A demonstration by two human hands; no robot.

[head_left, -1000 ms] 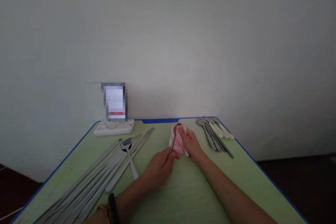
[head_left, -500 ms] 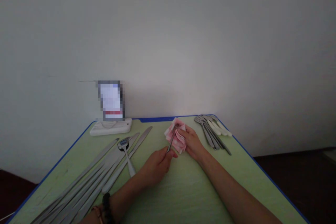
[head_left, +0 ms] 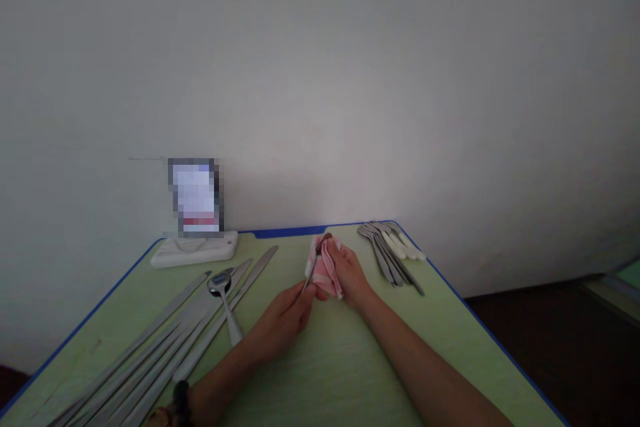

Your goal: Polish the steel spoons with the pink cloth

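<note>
My left hand [head_left: 280, 320] is closed round the handle of a metal spoon [head_left: 311, 271], which slants up and away over the table. At the spoon's far end, a pink and white cloth [head_left: 328, 275] is bunched behind and beside the bowl. My right hand [head_left: 353, 278] grips this cloth from the right, thumb on top, and part of the bowl shows above the folds. Left of my left hand, another spoon [head_left: 231, 321] lies across several table knives [head_left: 165, 347]. Beyond my right hand is a group of metal spoons [head_left: 384, 257].
Several white-handled pieces of cutlery [head_left: 400, 245] lie beside the spoons at the back right. A phone-like screen [head_left: 194, 197], blurred out, stands on a white base [head_left: 195, 252] at the back left. The green table [head_left: 320, 380] has a blue edge and meets a plain wall [head_left: 320, 80].
The whole view has shifted, so the table things appear further left. The spoon's bowl has turned in the cloth and now looks narrower. Both hands keep their hold.
</note>
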